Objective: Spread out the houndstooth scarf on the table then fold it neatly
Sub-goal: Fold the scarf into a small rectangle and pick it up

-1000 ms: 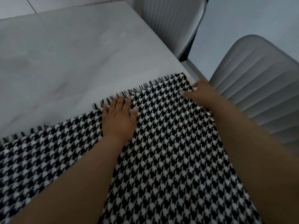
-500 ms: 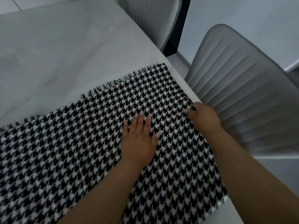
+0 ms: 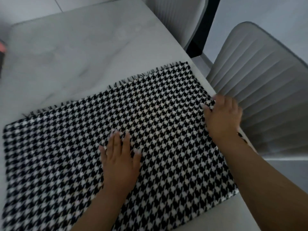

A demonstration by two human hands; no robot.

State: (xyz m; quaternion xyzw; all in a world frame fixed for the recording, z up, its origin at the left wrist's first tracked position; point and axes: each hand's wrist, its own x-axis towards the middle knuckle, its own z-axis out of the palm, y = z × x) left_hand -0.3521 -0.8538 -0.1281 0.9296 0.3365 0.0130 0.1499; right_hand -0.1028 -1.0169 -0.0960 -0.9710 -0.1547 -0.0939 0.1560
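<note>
Already the houndstooth scarf [image 3: 160, 130] lies flat on the pale marble-look table [image 3: 75, 52], its fringed far edge running diagonally across the top and its right edge lying along the table's right side, beside a ribbed grey chair [image 3: 266, 90]. The cloth looks to be more than one layer thick at the near right corner (a white underside peeps out there), so I judge that at least one fold is likely made, though how many I cannot tell. What seems left is smoothing this panel and folding it smaller until it makes a neat bundle.

The left hand [image 3: 120, 161] lies palm-down on the middle of the scarf, fingers straight and slightly spread, pressing the fabric flat and holding nothing. The right hand [image 3: 222, 116] sits at the scarf's right edge by the table's rim, fingers bent over the border; it appears to pinch the edge of the cloth, though blur hides the fingertips. A second chair [image 3: 180, 19] stands at the far corner, and a dark object with a pink top [image 3: 2, 54] shows at the left margin.
</note>
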